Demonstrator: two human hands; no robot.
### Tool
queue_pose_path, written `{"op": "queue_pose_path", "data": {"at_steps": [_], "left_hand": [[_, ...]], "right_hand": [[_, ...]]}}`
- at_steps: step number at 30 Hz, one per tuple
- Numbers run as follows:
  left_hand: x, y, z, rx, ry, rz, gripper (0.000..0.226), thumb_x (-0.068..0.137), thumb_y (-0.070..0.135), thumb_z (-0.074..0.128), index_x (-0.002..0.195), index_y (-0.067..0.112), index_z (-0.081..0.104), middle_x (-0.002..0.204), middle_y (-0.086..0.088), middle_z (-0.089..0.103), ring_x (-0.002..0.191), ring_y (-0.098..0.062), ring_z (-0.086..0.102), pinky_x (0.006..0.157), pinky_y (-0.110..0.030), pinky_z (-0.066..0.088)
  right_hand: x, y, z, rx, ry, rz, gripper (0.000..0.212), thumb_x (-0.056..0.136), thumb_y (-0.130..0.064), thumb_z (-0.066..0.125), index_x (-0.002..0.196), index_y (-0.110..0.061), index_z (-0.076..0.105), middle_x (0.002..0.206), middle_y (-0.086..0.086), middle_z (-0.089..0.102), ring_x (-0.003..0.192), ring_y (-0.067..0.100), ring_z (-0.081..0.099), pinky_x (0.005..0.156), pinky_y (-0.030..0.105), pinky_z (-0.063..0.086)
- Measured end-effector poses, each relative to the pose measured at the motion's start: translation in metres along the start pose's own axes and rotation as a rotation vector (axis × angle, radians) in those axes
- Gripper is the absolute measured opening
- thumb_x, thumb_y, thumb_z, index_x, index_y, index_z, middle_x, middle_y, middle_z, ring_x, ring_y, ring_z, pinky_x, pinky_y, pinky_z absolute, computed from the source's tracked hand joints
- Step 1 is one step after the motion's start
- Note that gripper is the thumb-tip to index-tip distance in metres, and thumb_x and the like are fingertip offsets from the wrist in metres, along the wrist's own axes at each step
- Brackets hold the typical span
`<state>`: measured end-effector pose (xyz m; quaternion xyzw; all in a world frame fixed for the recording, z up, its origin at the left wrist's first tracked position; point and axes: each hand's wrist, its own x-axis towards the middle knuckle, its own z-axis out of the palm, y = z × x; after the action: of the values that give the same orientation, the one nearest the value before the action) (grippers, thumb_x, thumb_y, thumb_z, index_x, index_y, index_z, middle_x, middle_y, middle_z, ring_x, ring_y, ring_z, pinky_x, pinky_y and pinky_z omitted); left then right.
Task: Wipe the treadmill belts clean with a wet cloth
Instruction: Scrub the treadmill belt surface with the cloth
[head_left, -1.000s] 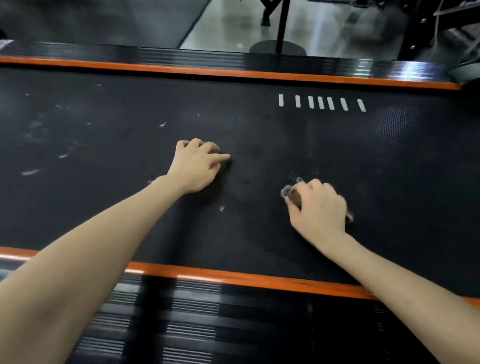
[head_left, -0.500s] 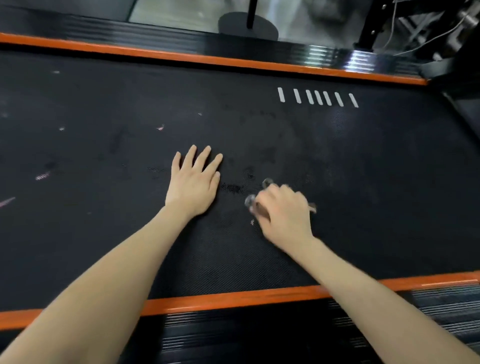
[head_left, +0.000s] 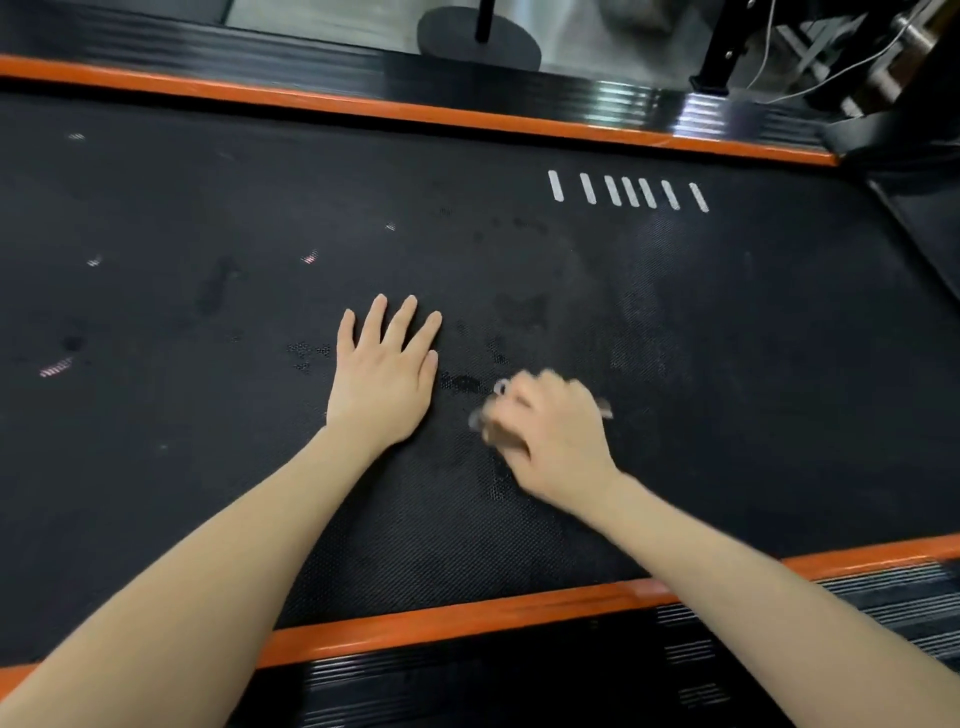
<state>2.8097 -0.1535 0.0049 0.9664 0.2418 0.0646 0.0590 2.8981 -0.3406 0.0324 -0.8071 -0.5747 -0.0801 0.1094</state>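
While the left hand (head_left: 384, 379) is laid flat on the belt (head_left: 727, 338), palm down, fingers straight and slightly spread, nothing is held in it; fingertips are pointed toward the far orange strip (head_left: 415, 111). The right hand (head_left: 556, 441) is seen just beside it, not touching, with fingers curled over a small cloth (head_left: 488, 428) that is gripped and pressed to the belt. Hand and cloth are blurred. Only grey ends of the cloth are shown, one poking out at the thumb side, one at the far side of the hand, so its long axis is read as roughly left to right, along the belt; the rest is hidden under the palm. The belt's own long axis is run left to right across the view, between the far strip and the near orange strip (head_left: 467, 616). Dark damp spots (head_left: 462, 383) are seen between the hands. A row of white marks (head_left: 628, 191) is printed near the far edge. Pale specks (head_left: 54, 368) are scattered on the left part.
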Motion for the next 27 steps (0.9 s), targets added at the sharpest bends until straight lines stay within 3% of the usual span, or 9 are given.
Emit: {"op": "queue_pose_path", "data": {"at_steps": [2,5,8,11,15,23,25,27], "left_hand": [[0.001,0.001,-0.002,-0.006,-0.010,-0.004,0.049,0.100,0.037,0.022,0.145,0.026,0.035,0.153,-0.005,0.031,0.142,-0.032,0.019,0.115,-0.051,0.008],[0.012,-0.001,-0.011,-0.077,0.053,-0.014,0.046,0.092,0.037,0.034,0.128,0.020,0.059,0.137,-0.013,0.051,0.128,-0.037,0.042,0.107,-0.052,0.024],[0.046,-0.007,-0.018,-0.036,0.102,-0.005,0.037,0.090,0.030,0.045,0.116,0.012,0.065,0.127,-0.020,0.055,0.119,-0.037,0.047,0.104,-0.051,0.028],[0.083,-0.020,-0.024,0.072,0.070,-0.014,0.040,0.096,0.029,0.042,0.130,0.013,0.054,0.141,-0.019,0.042,0.132,-0.037,0.034,0.111,-0.051,0.018],[0.112,-0.038,-0.015,0.123,-0.002,-0.021,0.051,0.099,0.040,0.030,0.144,0.020,0.036,0.152,-0.013,0.029,0.142,-0.034,0.018,0.115,-0.051,0.006],[0.119,-0.044,0.003,0.029,0.031,0.004,0.063,0.090,0.047,0.018,0.137,0.019,0.048,0.142,-0.013,0.045,0.136,-0.035,0.032,0.112,-0.052,0.019],[0.119,-0.045,0.003,0.005,0.033,0.012,0.062,0.090,0.047,0.019,0.137,0.019,0.049,0.142,-0.013,0.045,0.136,-0.034,0.032,0.112,-0.052,0.019],[0.119,-0.046,0.003,0.004,0.036,0.012,0.061,0.091,0.047,0.020,0.137,0.019,0.049,0.142,-0.013,0.045,0.137,-0.034,0.032,0.112,-0.051,0.018]], "right_hand": [[-0.039,-0.005,-0.011,0.076,-0.063,-0.130,0.019,0.076,-0.030,0.067,0.088,-0.020,0.056,0.087,0.001,0.055,0.074,0.023,0.048,0.057,0.033,0.035],[-0.037,0.012,-0.007,0.030,-0.076,-0.223,0.017,0.076,-0.031,0.066,0.087,-0.020,0.060,0.085,0.001,0.056,0.071,0.021,0.048,0.056,0.033,0.037],[0.009,0.038,0.010,-0.056,0.040,-0.014,0.016,0.074,-0.027,0.067,0.083,-0.015,0.061,0.081,0.005,0.054,0.066,0.025,0.050,0.052,0.031,0.036],[0.062,0.074,0.025,-0.137,0.155,0.196,0.015,0.074,-0.025,0.067,0.083,-0.014,0.063,0.077,0.007,0.054,0.060,0.029,0.051,0.049,0.029,0.033],[0.111,0.121,0.036,-0.153,0.218,0.341,0.016,0.080,-0.026,0.062,0.088,-0.013,0.065,0.077,0.009,0.053,0.062,0.031,0.051,0.053,0.031,0.031],[0.202,0.192,0.044,-0.162,0.145,0.632,0.022,0.093,-0.034,0.054,0.108,-0.023,0.065,0.106,0.008,0.056,0.097,0.031,0.054,0.069,0.038,0.038],[0.205,0.174,0.040,-0.154,0.121,0.597,0.022,0.092,-0.035,0.054,0.102,-0.021,0.067,0.103,0.008,0.059,0.095,0.032,0.055,0.068,0.038,0.040],[0.181,0.140,0.039,-0.131,0.108,0.383,0.020,0.087,-0.035,0.055,0.093,-0.020,0.068,0.093,0.007,0.061,0.084,0.035,0.057,0.064,0.038,0.044]]}}
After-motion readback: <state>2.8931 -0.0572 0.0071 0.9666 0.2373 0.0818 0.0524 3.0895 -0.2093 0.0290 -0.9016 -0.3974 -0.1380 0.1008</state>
